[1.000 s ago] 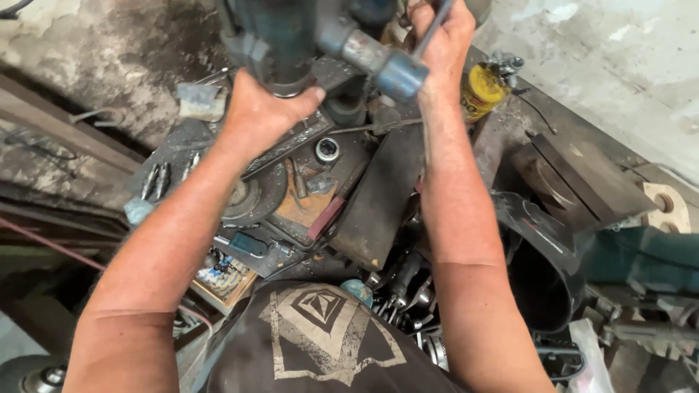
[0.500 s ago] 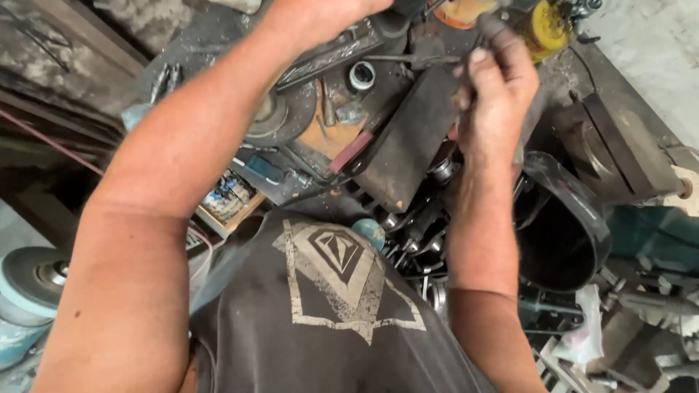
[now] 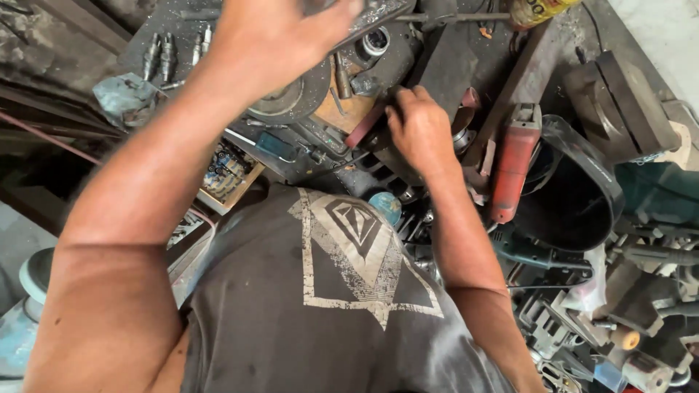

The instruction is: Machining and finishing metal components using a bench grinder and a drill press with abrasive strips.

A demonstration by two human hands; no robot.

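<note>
Curled fingers of my right hand (image 3: 419,131) press on a dark block (image 3: 393,156) at the bench (image 3: 167,29) edge, beside a reddish strip (image 3: 364,125); whether they actually grasp it I cannot tell. Left hand (image 3: 280,36) is up at the top, blurred, over a round disc (image 3: 287,98), its grip unreadable. Right of my forearm I see a black tub (image 3: 575,196), then a red grinder (image 3: 513,164).

The angle grinder (image 3: 512,161) lies right of the dark metal block (image 3: 444,69), the bucket (image 3: 582,191) further right.
</note>
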